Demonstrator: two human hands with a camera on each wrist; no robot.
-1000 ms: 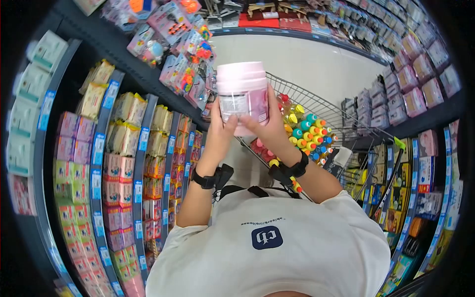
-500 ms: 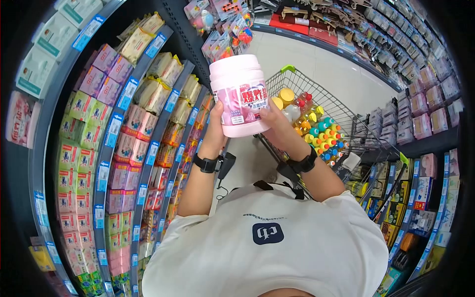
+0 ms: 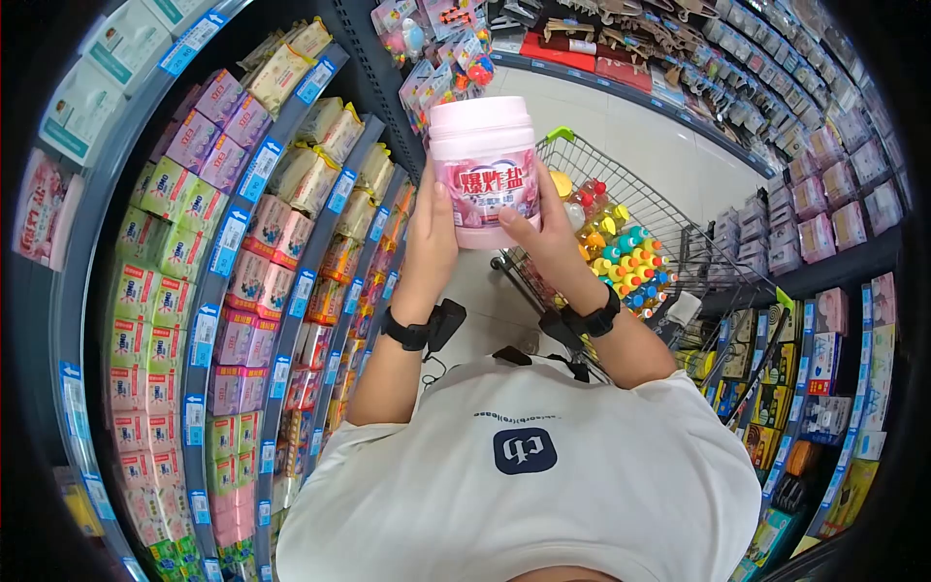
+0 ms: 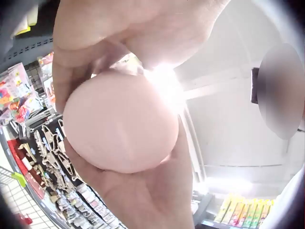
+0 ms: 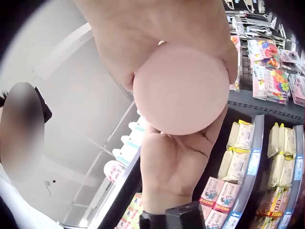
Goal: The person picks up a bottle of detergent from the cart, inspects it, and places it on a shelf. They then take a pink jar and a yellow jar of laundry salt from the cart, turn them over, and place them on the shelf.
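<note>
One pink tub stands upright in the air, its long axis vertical, lid end up and round base down, with the red-lettered label turned toward the person. It is raised in front of the chest, above the near end of a cart. Both hands grip it: the left hand wraps the left side, thumb on the label, and the right hand wraps the right side, thumb on the front. Both wrist views show the plain round base cradled between the two palms. One cart holds many coloured-cap bottles. Shelves of packets run along the left.
</note>
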